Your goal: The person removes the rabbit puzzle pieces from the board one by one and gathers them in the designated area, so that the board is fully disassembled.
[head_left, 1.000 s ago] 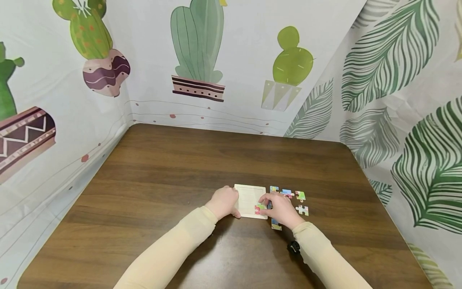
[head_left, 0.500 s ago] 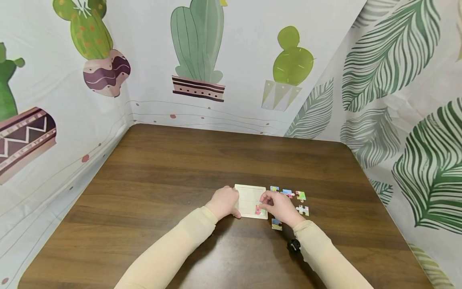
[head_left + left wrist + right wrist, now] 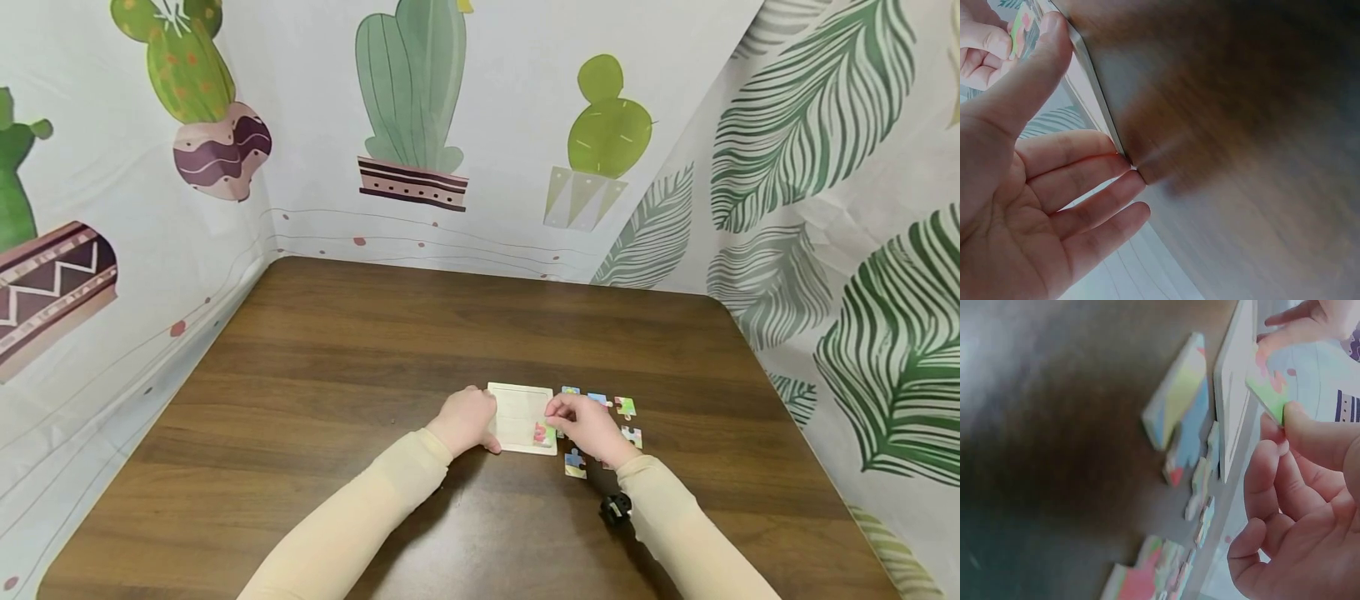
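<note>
A pale wooden puzzle tray lies flat on the brown table. At its left side is my left hand, holding it between thumb and fingers; the thumb and fingertips touch its rim in the left wrist view. My right hand pinches a green and pink puzzle piece between thumb and index finger. That piece is tilted over the tray's near right corner. Whether it touches the tray, I cannot tell. The other fingers of the right hand are curled and hold nothing.
Several loose puzzle pieces lie right of the tray, among them a blue and yellow one, a green one and a blue one. My right hand hides some of them. A patterned cloth hangs behind the table.
My right hand has shifted slightly to the right with the green and pink piece, which is now turned and tilted differently. The left hand and the tray have stayed in place.
</note>
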Action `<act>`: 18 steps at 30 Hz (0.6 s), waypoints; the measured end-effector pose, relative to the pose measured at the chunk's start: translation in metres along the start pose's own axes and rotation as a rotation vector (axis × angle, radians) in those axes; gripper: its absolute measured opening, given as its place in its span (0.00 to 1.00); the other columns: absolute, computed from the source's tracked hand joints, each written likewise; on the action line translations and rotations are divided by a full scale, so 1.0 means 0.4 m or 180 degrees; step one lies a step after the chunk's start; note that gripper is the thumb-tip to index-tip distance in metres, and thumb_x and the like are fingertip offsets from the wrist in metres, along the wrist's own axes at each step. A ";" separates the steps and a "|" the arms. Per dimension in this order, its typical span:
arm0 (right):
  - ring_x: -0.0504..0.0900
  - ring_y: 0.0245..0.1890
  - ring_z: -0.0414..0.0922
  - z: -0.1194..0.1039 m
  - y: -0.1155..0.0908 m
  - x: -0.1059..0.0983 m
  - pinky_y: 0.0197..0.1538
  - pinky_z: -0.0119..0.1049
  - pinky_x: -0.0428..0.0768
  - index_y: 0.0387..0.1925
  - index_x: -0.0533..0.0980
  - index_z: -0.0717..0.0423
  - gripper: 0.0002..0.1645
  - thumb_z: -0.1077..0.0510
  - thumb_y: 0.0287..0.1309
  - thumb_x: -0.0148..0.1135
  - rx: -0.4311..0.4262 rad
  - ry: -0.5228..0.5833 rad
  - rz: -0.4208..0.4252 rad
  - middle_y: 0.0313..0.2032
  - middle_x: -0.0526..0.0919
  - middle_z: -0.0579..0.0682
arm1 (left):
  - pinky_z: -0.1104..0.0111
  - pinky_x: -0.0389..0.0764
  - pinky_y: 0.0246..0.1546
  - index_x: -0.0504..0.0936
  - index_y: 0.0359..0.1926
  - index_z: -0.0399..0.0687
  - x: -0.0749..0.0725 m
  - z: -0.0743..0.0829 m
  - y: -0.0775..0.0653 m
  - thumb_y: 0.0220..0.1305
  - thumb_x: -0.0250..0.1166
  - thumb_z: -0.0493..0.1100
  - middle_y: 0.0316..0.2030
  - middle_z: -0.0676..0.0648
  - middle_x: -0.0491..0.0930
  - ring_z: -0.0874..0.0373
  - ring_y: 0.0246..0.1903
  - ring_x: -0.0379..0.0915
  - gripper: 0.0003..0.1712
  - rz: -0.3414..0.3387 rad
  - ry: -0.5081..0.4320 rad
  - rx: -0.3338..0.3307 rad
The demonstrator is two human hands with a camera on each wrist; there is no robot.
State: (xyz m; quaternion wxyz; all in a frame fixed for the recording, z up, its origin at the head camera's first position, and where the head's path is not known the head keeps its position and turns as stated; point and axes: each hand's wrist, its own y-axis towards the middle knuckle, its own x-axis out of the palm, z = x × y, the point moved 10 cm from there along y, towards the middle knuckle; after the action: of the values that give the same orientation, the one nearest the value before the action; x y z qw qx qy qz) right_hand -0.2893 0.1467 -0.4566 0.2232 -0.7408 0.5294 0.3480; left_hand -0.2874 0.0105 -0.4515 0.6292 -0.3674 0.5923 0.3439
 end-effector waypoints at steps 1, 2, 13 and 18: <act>0.72 0.25 0.38 0.000 -0.001 -0.004 0.30 0.31 0.71 0.29 0.77 0.54 0.04 0.63 0.54 0.66 0.0017 0.0015 -0.0003 0.24 0.77 0.43 | 0.65 0.81 0.33 0.81 0.38 0.41 0.000 0.000 0.000 0.33 0.77 0.63 0.33 0.47 0.82 0.54 0.35 0.76 0.36 0.0001 -0.0001 0.0003; 0.72 0.25 0.39 0.001 -0.002 -0.008 0.30 0.31 0.71 0.30 0.77 0.54 0.03 0.63 0.55 0.65 0.0033 0.0034 -0.0011 0.24 0.77 0.43 | 0.65 0.81 0.33 0.81 0.38 0.41 -0.001 0.000 -0.001 0.33 0.77 0.63 0.33 0.47 0.82 0.54 0.35 0.76 0.36 0.0002 -0.0001 0.0005; 0.73 0.27 0.40 0.036 -0.029 -0.040 0.33 0.33 0.72 0.30 0.78 0.54 0.03 0.63 0.55 0.65 0.0083 0.0009 -0.0119 0.26 0.78 0.44 | 0.65 0.81 0.33 0.81 0.37 0.42 -0.007 0.003 -0.005 0.33 0.77 0.64 0.33 0.48 0.81 0.54 0.35 0.77 0.36 0.0023 0.0068 0.0025; 0.72 0.26 0.41 0.073 -0.049 -0.054 0.29 0.33 0.72 0.30 0.78 0.54 0.02 0.62 0.55 0.65 0.0217 0.0084 -0.0159 0.26 0.79 0.45 | 0.65 0.81 0.33 0.81 0.37 0.42 -0.008 0.003 -0.005 0.33 0.77 0.64 0.33 0.47 0.81 0.54 0.35 0.77 0.36 0.0024 0.0063 0.0019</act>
State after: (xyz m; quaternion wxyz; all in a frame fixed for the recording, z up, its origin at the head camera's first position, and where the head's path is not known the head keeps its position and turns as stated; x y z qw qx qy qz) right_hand -0.2832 0.1873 -0.4602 0.2498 -0.7503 0.5252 0.3143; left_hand -0.2854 0.0107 -0.4483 0.6231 -0.3667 0.6009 0.3409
